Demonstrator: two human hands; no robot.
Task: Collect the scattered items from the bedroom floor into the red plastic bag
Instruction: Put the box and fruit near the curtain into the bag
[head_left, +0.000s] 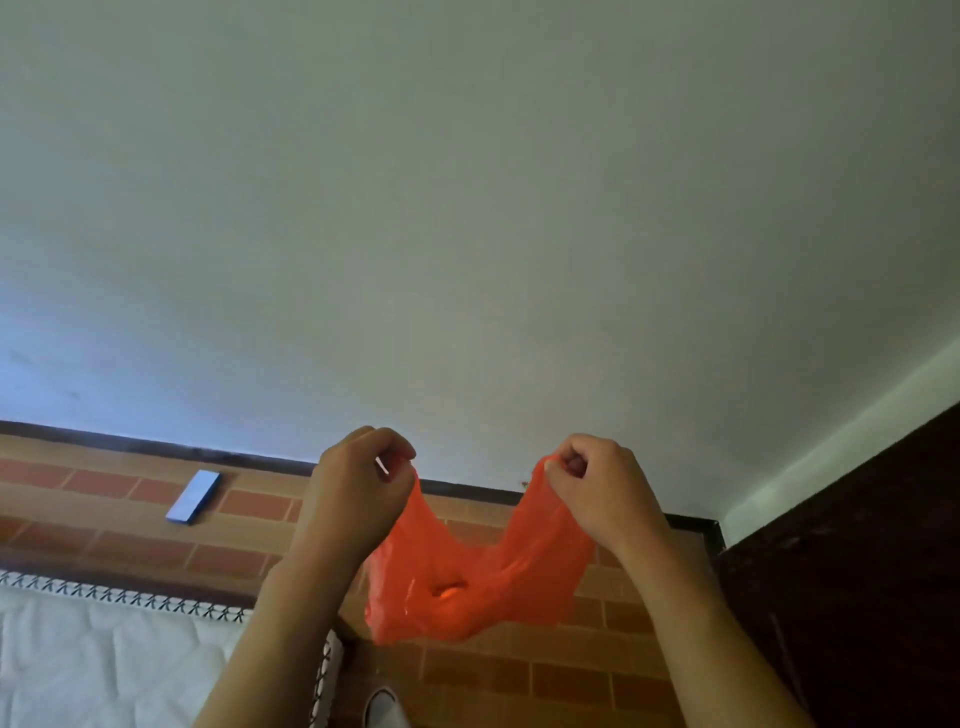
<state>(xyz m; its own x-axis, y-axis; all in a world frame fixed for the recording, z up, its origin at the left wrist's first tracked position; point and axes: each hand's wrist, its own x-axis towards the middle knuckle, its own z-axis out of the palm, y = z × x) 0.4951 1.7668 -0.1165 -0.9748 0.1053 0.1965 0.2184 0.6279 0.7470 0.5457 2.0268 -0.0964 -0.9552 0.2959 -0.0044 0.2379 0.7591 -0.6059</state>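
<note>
A red plastic bag (467, 582) hangs in the air between my two hands, in front of the wall. My left hand (358, 483) pinches the bag's left handle and my right hand (597, 483) pinches the right handle, so the mouth is spread between them. The bag sags below, crumpled, with a small lump showing through near its middle. A flat blue rectangular item (193, 497) lies on the brick-pattern floor at the left, near the wall.
A white quilted mattress (104, 670) with a patterned edge fills the lower left. A dark wooden piece of furniture (857, 571) stands at the right. A white shoe (382, 706) shows at the bottom, on the brick-pattern floor (519, 680).
</note>
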